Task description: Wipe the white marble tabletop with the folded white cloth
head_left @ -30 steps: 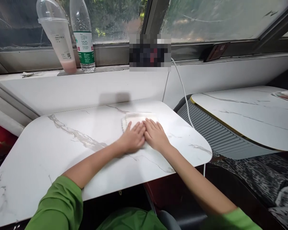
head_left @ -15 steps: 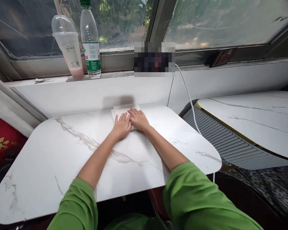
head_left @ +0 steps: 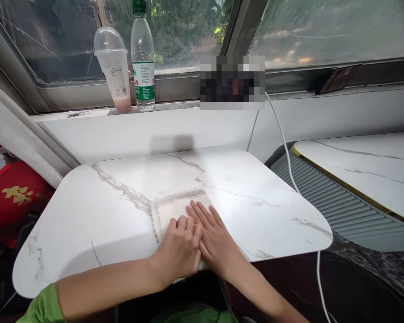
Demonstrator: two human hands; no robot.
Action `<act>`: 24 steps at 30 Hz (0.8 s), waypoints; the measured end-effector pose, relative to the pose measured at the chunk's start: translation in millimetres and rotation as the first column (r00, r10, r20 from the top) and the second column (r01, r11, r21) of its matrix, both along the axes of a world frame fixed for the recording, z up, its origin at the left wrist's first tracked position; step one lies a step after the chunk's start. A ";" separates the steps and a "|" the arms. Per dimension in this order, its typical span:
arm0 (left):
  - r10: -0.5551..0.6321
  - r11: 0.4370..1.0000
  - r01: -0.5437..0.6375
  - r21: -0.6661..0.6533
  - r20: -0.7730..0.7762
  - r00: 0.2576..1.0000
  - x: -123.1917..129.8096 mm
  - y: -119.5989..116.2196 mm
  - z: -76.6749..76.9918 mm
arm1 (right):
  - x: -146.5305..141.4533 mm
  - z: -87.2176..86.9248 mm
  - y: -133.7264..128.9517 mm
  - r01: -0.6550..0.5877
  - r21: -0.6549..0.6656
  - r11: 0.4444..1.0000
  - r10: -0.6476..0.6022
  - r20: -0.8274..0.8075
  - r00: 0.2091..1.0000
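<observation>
A thin white cloth (head_left: 177,206) with a scalloped edge lies flat near the front edge of the white marbled table (head_left: 121,233). On its right part rests my right hand (head_left: 215,237), palm down with the fingers stretched out. My left hand (head_left: 182,246) is beside it, touching it, with fingers curled over the near part of the cloth. What lies under the curled fingers is mostly hidden. A little of the cloth shows past the table's front edge below my hands.
On the window sill stand a plastic cup (head_left: 116,72) with a domed lid and a clear bottle (head_left: 143,67) with a green cap. A white cable (head_left: 284,134) hangs at the right, by a second table (head_left: 366,157). A red bag (head_left: 16,193) is at the left.
Both hands and the cloth have come from the table's far side to its front edge. My left hand has gone from flat to curled; my right hand stays flat.
</observation>
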State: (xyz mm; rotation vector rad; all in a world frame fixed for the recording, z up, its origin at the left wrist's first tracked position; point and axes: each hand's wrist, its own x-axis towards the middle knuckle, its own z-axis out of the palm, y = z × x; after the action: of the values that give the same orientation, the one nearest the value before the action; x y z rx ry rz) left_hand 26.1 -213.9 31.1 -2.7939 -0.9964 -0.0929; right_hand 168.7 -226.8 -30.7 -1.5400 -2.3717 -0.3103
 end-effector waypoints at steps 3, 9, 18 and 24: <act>0.084 0.996 -0.084 -0.013 0.012 0.996 -2.2 -0.1 0.5 | -8.9 4.8 5.0 0.010 -0.052 0.999 -0.010 0.011 1.000; 0.274 0.962 -0.273 -0.030 0.078 0.958 -17.8 64.5 -14.9 | -28.0 16.7 80.3 0.019 -0.184 0.983 -0.006 0.072 0.997; 0.439 0.898 -0.416 -0.145 0.195 0.877 -59.6 196.1 -29.1 | -70.6 26.6 213.5 0.052 -0.238 0.970 -0.061 -0.030 0.998; 0.424 0.905 -0.401 -0.141 0.243 0.872 -59.9 190.8 -35.4 | -68.3 22.4 209.2 0.039 -0.209 0.977 -0.051 -0.053 0.997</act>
State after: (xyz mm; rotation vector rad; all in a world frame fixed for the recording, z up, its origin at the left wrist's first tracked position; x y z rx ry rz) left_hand -33.8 -23.2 -4.3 -2.6138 -1.6804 -0.3882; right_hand 100.4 -17.6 -8.4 -1.6710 -2.3896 -0.0254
